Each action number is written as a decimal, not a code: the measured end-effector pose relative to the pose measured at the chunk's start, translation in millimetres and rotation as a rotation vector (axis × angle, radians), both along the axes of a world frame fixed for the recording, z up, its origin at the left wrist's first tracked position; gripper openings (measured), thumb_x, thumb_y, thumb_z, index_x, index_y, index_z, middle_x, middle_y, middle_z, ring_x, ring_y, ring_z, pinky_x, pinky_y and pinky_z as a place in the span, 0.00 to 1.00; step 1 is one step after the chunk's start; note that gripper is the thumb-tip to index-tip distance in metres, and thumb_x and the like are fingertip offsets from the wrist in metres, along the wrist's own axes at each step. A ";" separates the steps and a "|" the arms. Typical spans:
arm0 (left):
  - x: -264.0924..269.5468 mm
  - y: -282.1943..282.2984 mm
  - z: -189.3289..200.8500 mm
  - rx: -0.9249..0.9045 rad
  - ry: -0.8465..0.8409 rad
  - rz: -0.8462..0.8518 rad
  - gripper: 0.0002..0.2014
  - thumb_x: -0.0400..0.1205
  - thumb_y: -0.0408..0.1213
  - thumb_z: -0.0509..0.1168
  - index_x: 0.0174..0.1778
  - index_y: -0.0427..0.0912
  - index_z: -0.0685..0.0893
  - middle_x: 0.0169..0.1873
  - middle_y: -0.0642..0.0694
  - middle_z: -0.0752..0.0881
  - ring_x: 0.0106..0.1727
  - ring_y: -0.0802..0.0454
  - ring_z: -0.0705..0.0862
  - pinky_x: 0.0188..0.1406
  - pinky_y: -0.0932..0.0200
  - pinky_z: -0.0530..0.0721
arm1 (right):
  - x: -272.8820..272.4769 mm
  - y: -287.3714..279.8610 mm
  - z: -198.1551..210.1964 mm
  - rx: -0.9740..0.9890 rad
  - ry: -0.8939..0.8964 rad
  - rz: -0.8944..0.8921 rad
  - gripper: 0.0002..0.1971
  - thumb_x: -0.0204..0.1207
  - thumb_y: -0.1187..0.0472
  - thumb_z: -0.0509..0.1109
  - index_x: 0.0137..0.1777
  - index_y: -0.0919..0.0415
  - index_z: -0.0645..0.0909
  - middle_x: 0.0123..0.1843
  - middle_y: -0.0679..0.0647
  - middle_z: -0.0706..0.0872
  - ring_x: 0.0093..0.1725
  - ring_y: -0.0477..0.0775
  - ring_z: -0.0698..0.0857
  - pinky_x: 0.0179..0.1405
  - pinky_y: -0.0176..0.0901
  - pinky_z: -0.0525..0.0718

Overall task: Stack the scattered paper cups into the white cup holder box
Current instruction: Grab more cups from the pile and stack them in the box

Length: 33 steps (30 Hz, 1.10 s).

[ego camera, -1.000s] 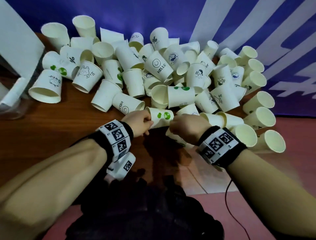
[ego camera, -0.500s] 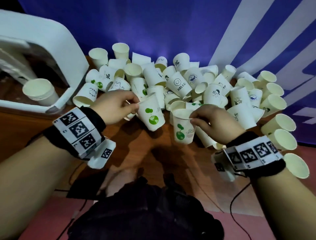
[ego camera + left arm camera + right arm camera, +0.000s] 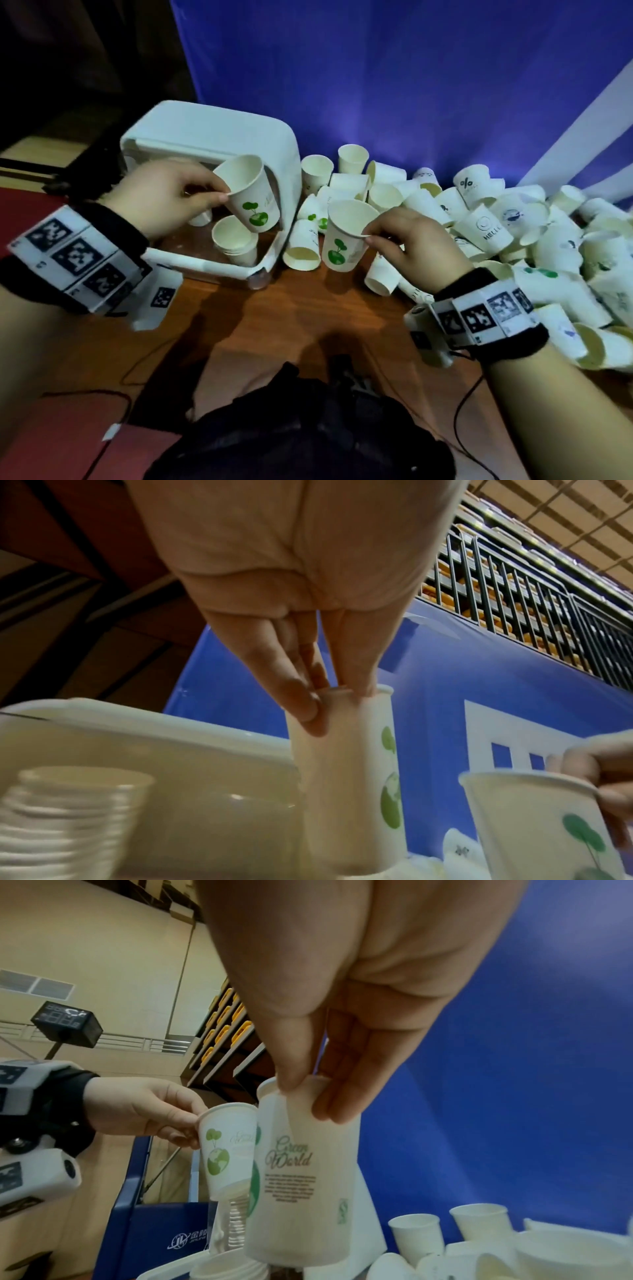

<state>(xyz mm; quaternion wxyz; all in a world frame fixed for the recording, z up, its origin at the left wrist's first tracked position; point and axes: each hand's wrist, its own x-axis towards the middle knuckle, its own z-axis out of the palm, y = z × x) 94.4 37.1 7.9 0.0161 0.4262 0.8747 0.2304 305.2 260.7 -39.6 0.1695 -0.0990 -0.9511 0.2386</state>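
Note:
The white cup holder box point(image 3: 219, 130) stands at the back left of the wooden table, with a stack of nested cups point(image 3: 234, 240) inside it. My left hand point(image 3: 164, 198) pinches the rim of a green-printed paper cup point(image 3: 251, 198) just above that stack; the pinch shows in the left wrist view point(image 3: 342, 750). To the right of the box, my right hand point(image 3: 404, 240) pinches the rim of a second green-printed cup point(image 3: 342, 236), held upright in the air; it reads "Green World" in the right wrist view point(image 3: 301, 1172).
A big heap of scattered paper cups point(image 3: 496, 222) covers the table's right and back, against a blue backdrop point(image 3: 411, 85). Bare wood point(image 3: 274, 325) lies in front of the box. A dark bag point(image 3: 291, 428) and a cable point(image 3: 462, 411) sit near me.
Both hands lifted their green-printed cups out of the pile and carried them left. The left cup now hangs over the stack in the box; the view turned left too.

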 end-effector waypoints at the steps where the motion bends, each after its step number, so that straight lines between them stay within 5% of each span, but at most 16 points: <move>1: -16.7 -11.0 -0.9 -0.015 0.016 -0.016 0.07 0.76 0.39 0.69 0.48 0.45 0.88 0.47 0.46 0.87 0.54 0.48 0.82 0.51 0.57 0.73 | -16.1 -10.8 -1.7 -0.005 -0.005 -0.003 0.13 0.72 0.56 0.64 0.47 0.63 0.86 0.44 0.56 0.86 0.44 0.47 0.78 0.45 0.30 0.68; 9: -70.9 -25.7 -39.4 -0.082 0.035 -0.226 0.08 0.76 0.38 0.69 0.48 0.42 0.89 0.50 0.44 0.87 0.57 0.45 0.82 0.58 0.55 0.75 | -71.2 -56.2 -13.0 -0.044 -0.008 -0.083 0.13 0.72 0.56 0.64 0.47 0.63 0.85 0.44 0.57 0.86 0.47 0.53 0.82 0.46 0.43 0.79; 21: -91.5 -2.6 -91.9 -0.353 -0.032 -0.359 0.10 0.78 0.42 0.66 0.53 0.47 0.88 0.53 0.49 0.84 0.59 0.49 0.80 0.59 0.56 0.76 | -84.1 -65.3 -5.1 -0.009 -0.012 -0.135 0.12 0.72 0.56 0.64 0.46 0.63 0.85 0.43 0.56 0.86 0.44 0.47 0.78 0.44 0.33 0.74; 25: -91.0 -2.7 -106.0 -0.329 -0.114 -0.354 0.11 0.76 0.42 0.69 0.53 0.46 0.87 0.58 0.50 0.81 0.58 0.51 0.80 0.60 0.59 0.75 | -97.5 -75.0 -3.9 0.005 -0.002 -0.083 0.12 0.73 0.57 0.65 0.47 0.63 0.85 0.43 0.57 0.86 0.43 0.47 0.78 0.44 0.43 0.79; 27: -92.4 -3.7 -109.2 -0.225 -0.182 -0.313 0.18 0.72 0.42 0.73 0.56 0.44 0.83 0.61 0.47 0.76 0.55 0.50 0.79 0.58 0.58 0.75 | -106.2 -80.0 -7.8 0.008 0.018 -0.053 0.12 0.74 0.56 0.65 0.47 0.63 0.85 0.43 0.57 0.86 0.42 0.46 0.78 0.43 0.43 0.79; 30: -98.2 -1.8 -115.8 -0.158 -0.272 -0.221 0.39 0.64 0.43 0.79 0.69 0.40 0.70 0.68 0.42 0.71 0.66 0.46 0.74 0.69 0.51 0.73 | -119.9 -88.7 -14.5 0.039 0.051 -0.027 0.15 0.74 0.52 0.62 0.47 0.61 0.86 0.45 0.55 0.87 0.43 0.44 0.78 0.43 0.37 0.77; 33: -102.1 4.5 -124.3 -0.115 -0.582 -0.217 0.48 0.62 0.36 0.81 0.75 0.41 0.61 0.71 0.41 0.71 0.70 0.45 0.74 0.70 0.47 0.75 | -134.1 -97.7 -18.4 0.084 0.062 0.018 0.13 0.74 0.55 0.64 0.46 0.62 0.86 0.46 0.57 0.88 0.47 0.55 0.85 0.42 0.43 0.84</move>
